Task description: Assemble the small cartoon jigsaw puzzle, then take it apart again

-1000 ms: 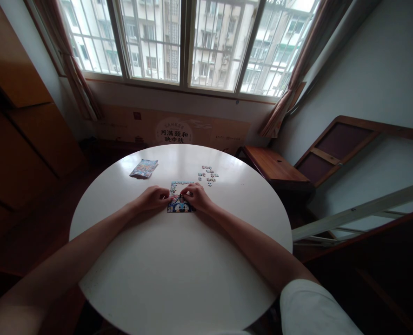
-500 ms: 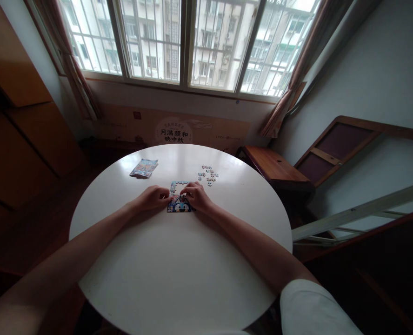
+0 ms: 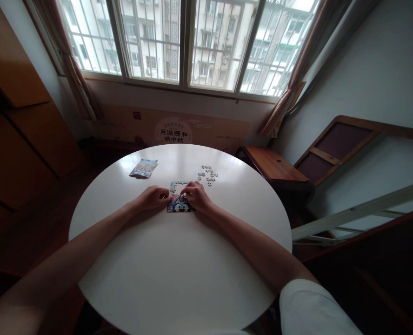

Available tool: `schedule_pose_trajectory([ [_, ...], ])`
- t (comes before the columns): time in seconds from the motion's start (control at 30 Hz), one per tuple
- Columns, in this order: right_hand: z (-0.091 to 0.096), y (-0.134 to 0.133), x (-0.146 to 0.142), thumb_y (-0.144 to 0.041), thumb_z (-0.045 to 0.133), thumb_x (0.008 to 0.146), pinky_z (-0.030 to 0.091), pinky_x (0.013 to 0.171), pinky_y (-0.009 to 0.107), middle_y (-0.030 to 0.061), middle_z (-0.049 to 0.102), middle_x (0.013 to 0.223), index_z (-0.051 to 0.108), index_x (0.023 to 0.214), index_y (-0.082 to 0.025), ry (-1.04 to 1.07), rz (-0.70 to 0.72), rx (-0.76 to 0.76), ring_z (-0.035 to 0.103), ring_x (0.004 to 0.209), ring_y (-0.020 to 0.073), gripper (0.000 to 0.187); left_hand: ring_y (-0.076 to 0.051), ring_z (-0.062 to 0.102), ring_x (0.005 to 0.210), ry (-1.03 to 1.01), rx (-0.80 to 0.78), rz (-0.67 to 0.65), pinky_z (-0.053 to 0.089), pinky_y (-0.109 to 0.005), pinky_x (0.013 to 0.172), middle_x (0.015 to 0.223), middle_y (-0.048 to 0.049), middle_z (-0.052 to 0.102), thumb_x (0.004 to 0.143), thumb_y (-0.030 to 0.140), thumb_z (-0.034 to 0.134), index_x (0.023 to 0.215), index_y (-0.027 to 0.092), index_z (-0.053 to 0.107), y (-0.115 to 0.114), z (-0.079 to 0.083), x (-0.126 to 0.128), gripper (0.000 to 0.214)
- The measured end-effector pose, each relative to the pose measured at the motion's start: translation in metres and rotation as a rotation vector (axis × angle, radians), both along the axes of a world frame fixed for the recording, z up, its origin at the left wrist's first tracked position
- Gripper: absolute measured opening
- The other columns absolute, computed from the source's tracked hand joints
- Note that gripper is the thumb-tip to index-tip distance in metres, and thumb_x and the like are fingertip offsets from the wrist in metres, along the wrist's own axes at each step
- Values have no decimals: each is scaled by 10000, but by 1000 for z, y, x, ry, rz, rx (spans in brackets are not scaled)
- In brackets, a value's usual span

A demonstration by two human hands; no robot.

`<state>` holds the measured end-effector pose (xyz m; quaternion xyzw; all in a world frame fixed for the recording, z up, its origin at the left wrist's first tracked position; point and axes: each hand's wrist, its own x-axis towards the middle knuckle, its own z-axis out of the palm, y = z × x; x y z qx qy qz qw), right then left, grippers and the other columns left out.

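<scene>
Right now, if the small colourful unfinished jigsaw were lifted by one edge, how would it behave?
The small colourful unfinished jigsaw probably sags or splits: it lies thin and flat, made of bits like the loose pale puzzle pieces. Pushed, it likely slides on the glossy round white table.

Round table [image 3: 178, 270] — glossy smooth white; side bench [image 3: 271, 166] — polished wood; puzzle [image 3: 178, 204] — printed card.

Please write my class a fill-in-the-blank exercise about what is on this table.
The left hand and right hand both touch a partly built ____ on the table.
The table top is ____ in shape.
The loose pieces lie nearer the ____ hand.
The printed packet lies nearer the ____ hand.
Missing words: puzzle; round; right; left.
</scene>
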<state>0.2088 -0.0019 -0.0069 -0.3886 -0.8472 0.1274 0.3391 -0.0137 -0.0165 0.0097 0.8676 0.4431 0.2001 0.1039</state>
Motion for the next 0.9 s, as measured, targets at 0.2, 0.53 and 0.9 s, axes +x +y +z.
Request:
schedule_pose_trajectory([
  [0.2, 2, -2, 0, -28, 520, 788, 365, 874, 359, 52, 586, 884, 722, 731, -211, 24, -69, 21, 499, 894, 194, 279, -60, 328, 477, 7, -25, 9, 203, -217, 487, 495, 36, 448, 833, 464, 487, 580, 127, 549, -2, 3, 2, 426],
  [0.53, 2, -1, 1, -41, 541, 791, 377, 872, 363, 54, 575, 892, 734, 709, -214, 21, -46, 11, 491, 903, 194, 272, -57, 338, 492, 3, -17, -6, 207, -207, 494, 513, 39, 441, 846, 446, 482, 596, 126, 541, 1, -3, -1, 411],
  [0.9, 1, -1, 1, -18, 522, 769, 390, 871, 361, 56, 571, 890, 737, 705, -215, 41, -44, 3, 490, 904, 193, 298, -59, 314, 479, -37, -7, -18, 192, -210, 480, 494, 42, 433, 831, 441, 492, 577, 126, 544, 0, -2, 0, 408],
])
